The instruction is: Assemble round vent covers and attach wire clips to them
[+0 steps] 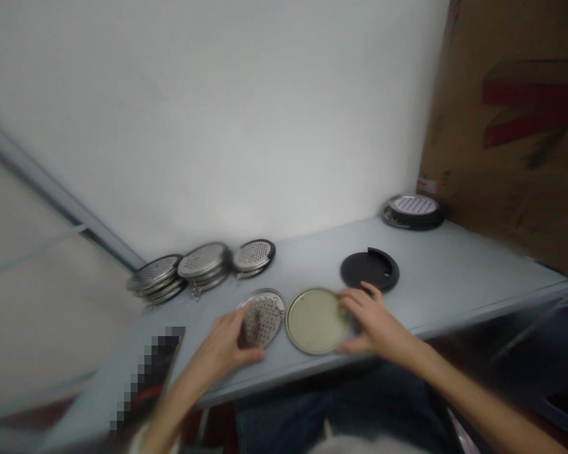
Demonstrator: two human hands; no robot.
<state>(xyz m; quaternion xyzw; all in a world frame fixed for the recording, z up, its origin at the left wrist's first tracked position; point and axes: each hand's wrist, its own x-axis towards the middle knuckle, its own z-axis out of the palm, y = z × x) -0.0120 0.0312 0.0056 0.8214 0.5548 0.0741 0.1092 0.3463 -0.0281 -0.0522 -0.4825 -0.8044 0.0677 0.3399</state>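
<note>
Grater (271,320) nr L fingers (238,317), pale disc (313,320) nr R fingers (357,299).

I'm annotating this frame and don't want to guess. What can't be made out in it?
In the head view:
Whether the left hand grips the perforated disc: motion blur.
Whether the right hand grips the pale gold disc: motion blur.
Any wording on the far-right stack: too small and blurred.
The carton's full width: cut off by the right edge.
What the pixelated patch covers: hidden by its blocks.
</note>
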